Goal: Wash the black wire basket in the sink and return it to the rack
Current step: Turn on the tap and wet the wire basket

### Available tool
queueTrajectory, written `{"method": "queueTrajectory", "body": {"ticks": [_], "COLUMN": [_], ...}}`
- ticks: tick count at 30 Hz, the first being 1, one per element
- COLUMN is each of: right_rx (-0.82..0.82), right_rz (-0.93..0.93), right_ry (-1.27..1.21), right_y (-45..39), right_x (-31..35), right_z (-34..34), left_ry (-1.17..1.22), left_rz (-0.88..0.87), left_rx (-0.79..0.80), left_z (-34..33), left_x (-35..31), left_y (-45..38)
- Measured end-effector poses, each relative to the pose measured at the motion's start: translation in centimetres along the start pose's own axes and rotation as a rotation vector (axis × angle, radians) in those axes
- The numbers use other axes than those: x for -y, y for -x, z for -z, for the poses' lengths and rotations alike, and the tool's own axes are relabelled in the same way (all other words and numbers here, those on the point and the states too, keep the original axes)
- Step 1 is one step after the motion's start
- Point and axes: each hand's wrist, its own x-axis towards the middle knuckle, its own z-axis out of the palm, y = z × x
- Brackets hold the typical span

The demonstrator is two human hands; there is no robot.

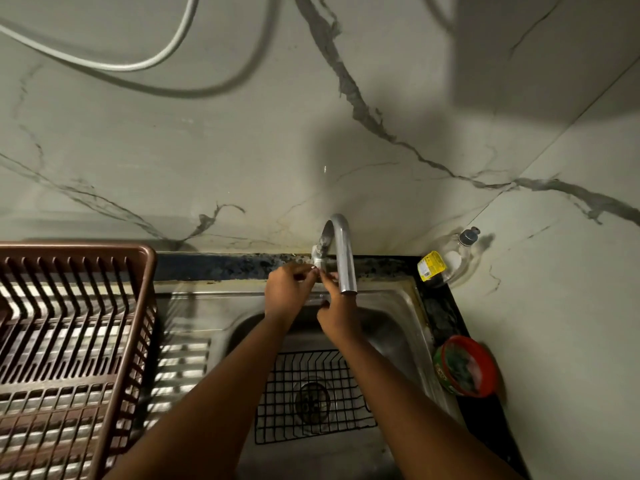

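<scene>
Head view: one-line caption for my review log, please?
Both hands, left hand and right hand, reach the faucet base while the black wire basket lies in the sink.

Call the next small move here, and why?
Probably turn the tap on. Both the left hand and right hand are up at the base of the faucet, no water shows at its spout, and the black wire basket sits unheld over the drain in the sink. I cannot tell if either hand grips the handle.
</scene>
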Motion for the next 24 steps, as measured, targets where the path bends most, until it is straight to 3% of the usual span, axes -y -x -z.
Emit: {"method": "queueTrajectory", "body": {"ticks": [4,9,13,17,21,24], "right_rx": [0.004,0.087,0.037,-0.047,0.106,0.149], "right_rz": [0.211,0.287,0.253,-0.019,-0.151,-0.244], "right_ry": [0.285,0.488,0.244,-0.197,-0.405,-0.373], "right_y": [0.6,1.6,2.1,2.8,4.8,6.8], "right_x": [-0.1,0.9,-0.2,-1.9,-5.9,-9.7], "right_z": [0.6,0.0,-0.7,-0.1,0.2,-0.6], "left_ry": [0.513,0.676,0.615,0.419,0.192,-0.026], "left_rz": [0.28,0.589,0.617,0.601,0.575,0.516], "left_rx": [0.0,-0.02,-0.007,0.04,0.016,0.045], "left_z": [0.0,-0.4,-0.6,-0.7,-0.2,0.6], "left_x": [1.2,1.9,1.9,3.1,6.5,10.0], "left_y": [0.6,0.8,0.7,2.5,8.4,13.2]}}
